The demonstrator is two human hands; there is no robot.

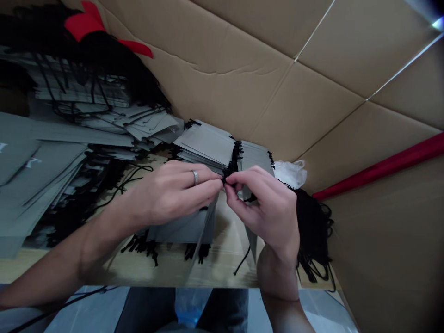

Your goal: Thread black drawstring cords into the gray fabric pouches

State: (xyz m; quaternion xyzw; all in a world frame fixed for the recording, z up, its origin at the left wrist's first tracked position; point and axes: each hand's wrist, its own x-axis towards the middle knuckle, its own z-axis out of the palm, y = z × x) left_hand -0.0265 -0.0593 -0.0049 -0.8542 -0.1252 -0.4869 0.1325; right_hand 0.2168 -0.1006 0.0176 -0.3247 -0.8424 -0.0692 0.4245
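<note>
My left hand (pixel 173 192), with a ring on one finger, and my right hand (pixel 267 208) meet at the fingertips over a wooden table (pixel 173 270). Both pinch a black cord (pixel 227 179) at the top of a grey paper bag (pixel 194 226) held between them. The bag's folded body hangs below my hands, and a loose cord end dangles under my right hand. Directly behind my fingers lies a stack of flat grey bags (pixel 211 145) with black cord ends.
Piles of flat grey bags with black cords (pixel 69 134) cover the left of the table. A heap of black cords (pixel 314 231) and a white plastic bag (pixel 291 172) lie at the right. Cardboard walls (pixel 294 83) and a red bar (pixel 381 169) stand behind.
</note>
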